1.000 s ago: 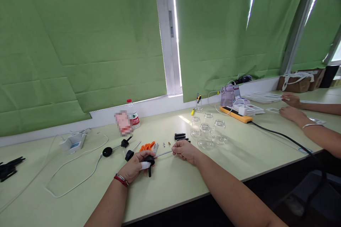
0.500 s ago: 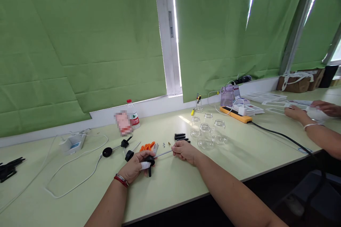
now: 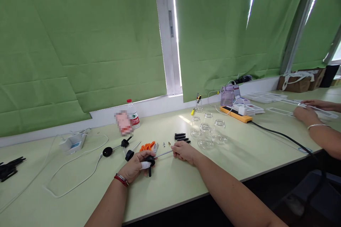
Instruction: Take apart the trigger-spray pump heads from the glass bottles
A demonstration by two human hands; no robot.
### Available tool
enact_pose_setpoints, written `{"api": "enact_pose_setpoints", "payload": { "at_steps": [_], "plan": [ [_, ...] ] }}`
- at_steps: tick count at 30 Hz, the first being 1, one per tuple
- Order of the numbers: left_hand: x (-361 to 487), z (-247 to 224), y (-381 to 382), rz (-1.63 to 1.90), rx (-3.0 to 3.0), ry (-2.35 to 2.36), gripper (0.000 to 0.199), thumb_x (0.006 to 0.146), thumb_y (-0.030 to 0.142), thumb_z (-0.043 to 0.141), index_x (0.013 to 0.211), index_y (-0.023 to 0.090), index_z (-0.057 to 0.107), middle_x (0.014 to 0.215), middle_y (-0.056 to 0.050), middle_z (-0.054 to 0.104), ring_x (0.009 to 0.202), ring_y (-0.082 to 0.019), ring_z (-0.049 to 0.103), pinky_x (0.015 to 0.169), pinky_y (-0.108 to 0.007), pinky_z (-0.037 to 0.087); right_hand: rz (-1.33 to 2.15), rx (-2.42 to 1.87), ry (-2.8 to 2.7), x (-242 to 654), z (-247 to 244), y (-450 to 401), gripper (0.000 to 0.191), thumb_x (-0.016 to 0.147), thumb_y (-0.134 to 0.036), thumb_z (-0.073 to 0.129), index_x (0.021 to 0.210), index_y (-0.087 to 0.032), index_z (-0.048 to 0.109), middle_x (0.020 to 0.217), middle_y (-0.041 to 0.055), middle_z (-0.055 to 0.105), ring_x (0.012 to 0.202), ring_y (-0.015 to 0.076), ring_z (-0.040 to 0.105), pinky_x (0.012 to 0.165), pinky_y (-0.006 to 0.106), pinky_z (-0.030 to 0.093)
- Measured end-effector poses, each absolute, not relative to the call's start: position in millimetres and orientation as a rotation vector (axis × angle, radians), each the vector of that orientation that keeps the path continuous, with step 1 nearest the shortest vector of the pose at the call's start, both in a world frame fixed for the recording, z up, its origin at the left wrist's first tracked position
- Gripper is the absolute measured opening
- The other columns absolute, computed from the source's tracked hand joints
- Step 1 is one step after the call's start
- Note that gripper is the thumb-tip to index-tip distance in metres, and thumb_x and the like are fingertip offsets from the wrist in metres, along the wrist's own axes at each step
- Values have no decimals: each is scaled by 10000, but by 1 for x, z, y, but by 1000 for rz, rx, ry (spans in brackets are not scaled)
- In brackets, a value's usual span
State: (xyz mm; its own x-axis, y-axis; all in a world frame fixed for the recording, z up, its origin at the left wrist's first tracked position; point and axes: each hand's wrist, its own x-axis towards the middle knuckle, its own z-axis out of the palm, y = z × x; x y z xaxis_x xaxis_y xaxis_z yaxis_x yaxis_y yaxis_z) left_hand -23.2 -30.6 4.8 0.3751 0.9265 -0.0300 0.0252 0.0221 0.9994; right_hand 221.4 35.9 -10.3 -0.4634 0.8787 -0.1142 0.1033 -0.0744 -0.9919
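My left hand (image 3: pixel 137 166), with white tape on one finger, grips a round black cap (image 3: pixel 151 161) that has a black handle pointing down. From the cap a thin metal rod (image 3: pixel 163 154) runs to the right, and the fingertips of my right hand (image 3: pixel 183 151) pinch its far end. Beyond my left hand lie orange parts (image 3: pixel 147 146), several short metal pins (image 3: pixel 156 148) and two more black caps, one of them (image 3: pixel 129 155) with a rod. Tiny metal pieces (image 3: pixel 164 144) and several black brush-like parts (image 3: pixel 180 137) lie past my right hand.
Several glass jars (image 3: pixel 205 138) stand right of my right hand. An orange power strip (image 3: pixel 236 114) with a black cable is farther right. A bottle (image 3: pixel 134 115) stands at the back, white cables (image 3: pixel 77 161) cross the left side. Another person's hands (image 3: pixel 306 113) handle white frames.
My two hands and the rod have hardly moved. At the far right, the other person's hands have shifted and now hold a white frame raised.
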Motion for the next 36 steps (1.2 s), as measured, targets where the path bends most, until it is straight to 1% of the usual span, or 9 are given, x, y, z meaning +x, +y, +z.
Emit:
{"api": "enact_pose_setpoints", "payload": {
  "at_steps": [10,15,20,26,36],
  "plan": [
    [-20,9,-32,890,1348,962,378,654,196,677,1023,191,596,1085,-108,590,856,-209,591,463,-193,438,1582,-1070,-1646,222,-13,37,363,828,-420,518,585,-153,484,474,-28,507,326,23,300,325,169,187],
    [-21,8,-33,886,1354,951,372,660,196,670,1023,189,591,1091,-109,585,860,-209,588,467,-194,438,1584,-1053,-1662,222,-16,38,382,837,-456,491,595,-160,479,507,-14,532,329,29,312,328,173,192],
    [-20,9,-34,888,1348,955,380,652,196,675,1022,176,592,1081,-119,584,845,-204,582,464,-191,431,1578,-1037,-1660,222,-18,40,392,844,-460,479,593,-159,479,507,-4,526,335,34,311,330,178,195],
    [-20,9,-33,883,1356,947,358,664,197,671,1014,184,593,1074,-112,587,844,-201,580,471,-187,431,1582,-1090,-1638,222,-13,37,364,828,-455,519,618,-160,485,524,-1,533,345,36,311,336,182,199],
    [-19,11,-35,876,1374,966,393,651,232,678,1036,196,609,1085,-108,596,848,-213,593,472,-197,430,1571,-1053,-1669,221,-18,39,411,850,-475,474,598,-152,494,506,-6,530,342,33,308,339,183,198]
  ]
}}
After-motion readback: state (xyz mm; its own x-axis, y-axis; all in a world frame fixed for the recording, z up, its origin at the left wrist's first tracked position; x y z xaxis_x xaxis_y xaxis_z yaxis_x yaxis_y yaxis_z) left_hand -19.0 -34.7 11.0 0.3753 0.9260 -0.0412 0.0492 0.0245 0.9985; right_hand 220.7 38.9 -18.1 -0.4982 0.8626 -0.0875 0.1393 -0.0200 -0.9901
